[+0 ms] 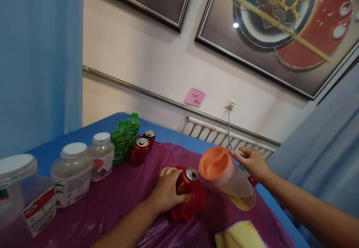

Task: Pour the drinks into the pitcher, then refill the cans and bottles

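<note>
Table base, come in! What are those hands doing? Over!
Left hand: gripping red can over red dish. Right hand: holding orange-lidded pitcher, tilted. Yellow cloth nearby.

The left hand (pixel 165 190) grips an opened red drink can (pixel 183 184) upright above a scalloped red dish (pixel 193 208); whether the two touch is unclear. The right hand (pixel 254 162) holds the handle of a clear plastic pitcher (pixel 238 182), tilted so that its orange lid (pixel 214 163) leans toward the can. A folded yellow cloth (pixel 244 235) lies nearer the camera on purple plastic sheeting (pixel 123 207). To the left stand two opened cans (pixel 139 154), two green-capped bottles (pixel 120 145) and three white-lidded jars (pixel 72 177). Behind, a pink note (pixel 195 97) is on the wall near a socket (pixel 230 104), below two framed pictures (pixel 276 20).
</note>
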Motion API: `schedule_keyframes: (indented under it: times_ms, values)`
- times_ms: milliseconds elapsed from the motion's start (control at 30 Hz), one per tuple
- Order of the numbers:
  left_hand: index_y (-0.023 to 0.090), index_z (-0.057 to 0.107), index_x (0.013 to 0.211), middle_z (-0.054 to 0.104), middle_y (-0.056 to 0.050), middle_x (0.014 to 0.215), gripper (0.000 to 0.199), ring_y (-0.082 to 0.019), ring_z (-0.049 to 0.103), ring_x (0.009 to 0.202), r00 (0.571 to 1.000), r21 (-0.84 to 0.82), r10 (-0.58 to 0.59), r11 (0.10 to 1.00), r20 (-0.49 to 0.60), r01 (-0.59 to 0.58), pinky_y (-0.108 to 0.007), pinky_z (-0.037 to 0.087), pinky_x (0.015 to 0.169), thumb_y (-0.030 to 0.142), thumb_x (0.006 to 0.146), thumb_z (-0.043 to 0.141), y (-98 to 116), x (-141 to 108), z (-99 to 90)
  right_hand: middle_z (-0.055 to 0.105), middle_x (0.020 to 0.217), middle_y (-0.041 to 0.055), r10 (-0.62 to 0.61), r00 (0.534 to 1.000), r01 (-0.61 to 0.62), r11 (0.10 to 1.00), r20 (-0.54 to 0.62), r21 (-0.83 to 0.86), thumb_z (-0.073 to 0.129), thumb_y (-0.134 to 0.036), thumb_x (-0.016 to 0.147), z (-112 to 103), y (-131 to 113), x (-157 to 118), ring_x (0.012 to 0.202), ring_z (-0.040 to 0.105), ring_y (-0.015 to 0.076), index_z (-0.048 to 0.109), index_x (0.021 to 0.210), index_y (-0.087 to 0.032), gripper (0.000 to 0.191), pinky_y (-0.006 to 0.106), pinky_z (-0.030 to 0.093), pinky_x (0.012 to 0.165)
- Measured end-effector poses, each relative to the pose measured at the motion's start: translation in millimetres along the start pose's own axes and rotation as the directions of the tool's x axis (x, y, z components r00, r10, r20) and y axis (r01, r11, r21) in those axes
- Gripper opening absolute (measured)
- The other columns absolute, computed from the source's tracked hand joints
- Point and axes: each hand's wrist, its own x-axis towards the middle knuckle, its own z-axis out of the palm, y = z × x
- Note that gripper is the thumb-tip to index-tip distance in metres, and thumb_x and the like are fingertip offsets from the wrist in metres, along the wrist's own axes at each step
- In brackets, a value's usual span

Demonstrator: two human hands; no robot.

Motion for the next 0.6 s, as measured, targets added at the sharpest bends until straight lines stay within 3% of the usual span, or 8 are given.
schedule_keyframes:
  times_ms: [600]
  values:
    - [0.024, 0.066, 0.109, 0.067, -0.006, 0.113, 0.058, -0.031, 0.057, 0.111, 1.000, 0.010, -0.011, 1.000, 0.003, 0.011, -0.046, 0.035, 0.106, 0.036, 0.057, 0.086, 0.2, 0.0, -0.1, 0.022, 0.054, -0.0076, -0.011, 1.000, 0.011, 0.999, 0.004, -0.044, 0.064, -0.064, 0.079, -1.4, -1.8, -0.2, 0.051, 0.022, 0.0089, 0.028, 0.055, -0.026, 0.057, 0.023, 0.022, 0.042]
